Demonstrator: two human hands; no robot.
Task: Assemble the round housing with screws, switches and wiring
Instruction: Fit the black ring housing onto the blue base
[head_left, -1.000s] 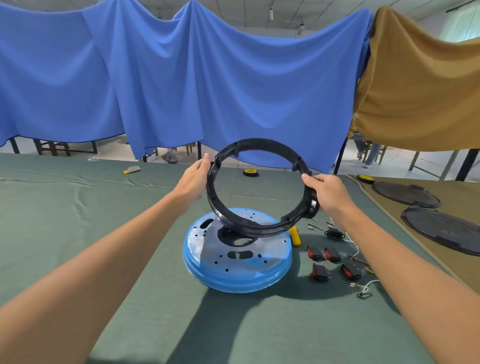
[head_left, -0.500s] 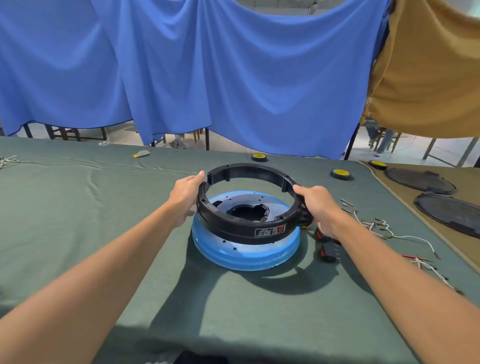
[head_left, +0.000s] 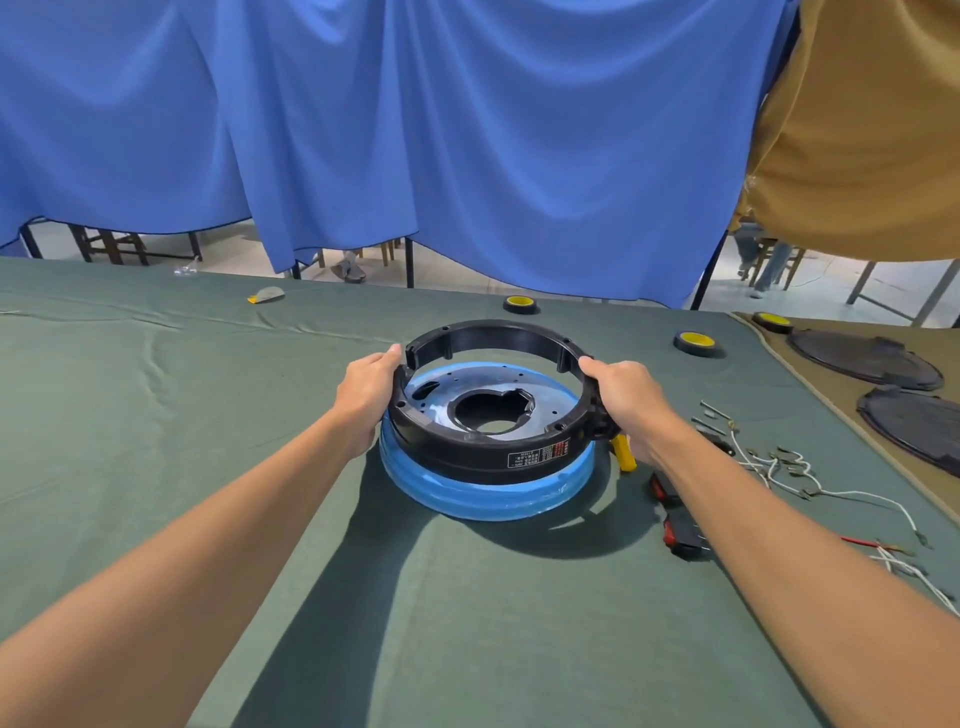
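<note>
Step in hand, by my reading: seating ring on base. Left hand (head_left: 366, 387) grips the black ring (head_left: 467, 458) at its left rim, fingers curled round it. Ring rests on the blue base (head_left: 488, 501), mid-table; fully seated or not, cannot tell. Right hand (head_left: 623, 395) clamps the right rim. Next move calls for aligning screw holes, then pressing flat. Count: one ring, one base, two red switches (head_left: 680, 535), three yellow tape rolls (head_left: 696, 343), two black discs (head_left: 865, 361)

Behind the green-clothed counter (head_left: 156, 415) hang a blue drape (head_left: 363, 130) and a tan drape (head_left: 857, 130), yellow-cored tape rolls (head_left: 696, 343) lying near its far edge and two dark discs (head_left: 865, 358) at right.
</note>
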